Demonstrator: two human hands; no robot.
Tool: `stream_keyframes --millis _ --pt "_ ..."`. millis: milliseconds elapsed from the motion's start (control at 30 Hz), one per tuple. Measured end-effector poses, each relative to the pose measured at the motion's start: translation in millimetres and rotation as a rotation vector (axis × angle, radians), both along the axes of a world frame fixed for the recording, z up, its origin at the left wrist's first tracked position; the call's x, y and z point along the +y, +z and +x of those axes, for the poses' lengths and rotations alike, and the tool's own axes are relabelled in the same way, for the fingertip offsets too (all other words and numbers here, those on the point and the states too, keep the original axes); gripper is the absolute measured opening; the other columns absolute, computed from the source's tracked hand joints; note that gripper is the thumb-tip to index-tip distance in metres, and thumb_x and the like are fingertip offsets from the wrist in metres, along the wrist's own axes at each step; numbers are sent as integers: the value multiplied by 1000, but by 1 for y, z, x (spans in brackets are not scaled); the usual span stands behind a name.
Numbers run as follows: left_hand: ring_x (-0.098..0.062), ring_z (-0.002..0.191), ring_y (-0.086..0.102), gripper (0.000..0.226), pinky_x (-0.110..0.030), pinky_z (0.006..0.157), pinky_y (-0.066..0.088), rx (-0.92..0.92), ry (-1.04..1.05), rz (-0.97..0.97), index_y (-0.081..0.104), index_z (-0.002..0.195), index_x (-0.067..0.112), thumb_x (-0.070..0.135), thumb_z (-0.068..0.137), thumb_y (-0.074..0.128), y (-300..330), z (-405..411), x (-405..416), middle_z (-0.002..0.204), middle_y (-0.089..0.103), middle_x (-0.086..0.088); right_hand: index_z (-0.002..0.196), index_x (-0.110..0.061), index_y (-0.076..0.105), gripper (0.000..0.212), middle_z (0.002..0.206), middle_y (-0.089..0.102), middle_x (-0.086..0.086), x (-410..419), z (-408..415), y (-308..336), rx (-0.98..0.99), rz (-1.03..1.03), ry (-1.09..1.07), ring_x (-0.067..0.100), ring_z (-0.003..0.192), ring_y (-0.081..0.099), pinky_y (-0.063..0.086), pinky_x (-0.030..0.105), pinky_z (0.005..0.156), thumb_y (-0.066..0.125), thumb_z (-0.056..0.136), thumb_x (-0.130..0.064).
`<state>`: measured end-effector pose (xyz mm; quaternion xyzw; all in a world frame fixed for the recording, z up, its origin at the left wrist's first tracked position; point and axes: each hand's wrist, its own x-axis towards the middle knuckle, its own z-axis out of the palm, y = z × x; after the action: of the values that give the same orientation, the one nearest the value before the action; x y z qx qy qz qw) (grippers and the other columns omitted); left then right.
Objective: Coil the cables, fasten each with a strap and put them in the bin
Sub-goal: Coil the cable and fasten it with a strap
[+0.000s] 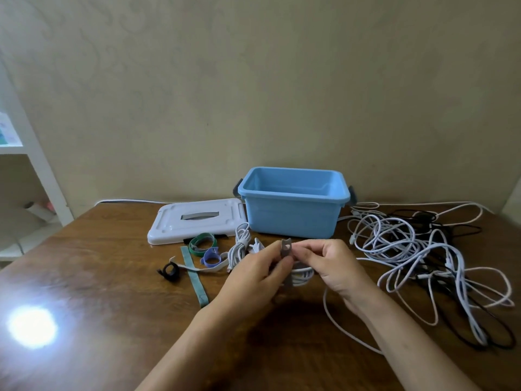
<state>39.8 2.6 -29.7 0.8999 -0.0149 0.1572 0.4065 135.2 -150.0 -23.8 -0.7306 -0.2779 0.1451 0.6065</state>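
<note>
A grey strap (286, 251) stands upright between my two hands over the wooden table (98, 277). My left hand (260, 273) pinches its lower part, and my right hand (329, 263) pinches its top from the right. A coiled white cable (303, 275) hangs under my fingers, partly hidden, with the strap running down across it. Another coiled white cable (242, 245) lies just left of my hands. The open blue bin (293, 218) stands behind them. A tangle of white and black cables (423, 255) spreads over the right of the table.
The bin's white lid (194, 220) lies left of the bin. Spare straps lie in front of it: a green roll (201, 244), a purple roll (211, 256), a black roll (169, 270) and a flat green strip (194, 276). White shelving (33, 170) stands at far left.
</note>
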Motion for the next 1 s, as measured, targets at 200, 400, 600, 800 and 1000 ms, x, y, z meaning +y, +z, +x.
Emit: stream_keyframes --millis 200,400,600,800,1000 --pt "-4 88 67 7 -43 78 59 4 41 34 49 106 34 39 106 45 -3 2 0 97 69 11 99 -29 80 12 97 79 -13 5 -7 -4 -77 34 -57 7 100 73 56 39 98 69 94 -30" --pt "-7 86 69 8 -48 75 59 0 121 -18 44 97 34 37 105 46 -2 3 7 95 70 8 103 -28 73 18 96 79 -9 9 -11 -8 -100 45 -55 6 95 74 60 29 89 70 95 -12" --pt "-5 86 70 8 -45 76 60 30 108 -63 45 98 34 36 105 48 -4 3 7 96 72 8 103 -23 68 12 89 79 -9 10 -10 -10 -144 -12 -111 7 87 74 58 26 81 74 93 -20" --pt "0 84 68 9 -38 76 61 39 130 -57 50 95 32 35 102 54 -4 5 7 91 71 11 94 -26 72 11 90 77 -7 9 -12 -8 -209 -45 -121 5 89 73 60 26 80 74 92 -16" --pt "-2 81 69 10 -39 77 61 60 118 -101 54 95 27 35 100 60 -3 6 8 87 72 9 105 -37 52 37 90 77 -9 11 -16 -9 -342 -42 -153 2 88 72 59 25 81 75 91 -11"
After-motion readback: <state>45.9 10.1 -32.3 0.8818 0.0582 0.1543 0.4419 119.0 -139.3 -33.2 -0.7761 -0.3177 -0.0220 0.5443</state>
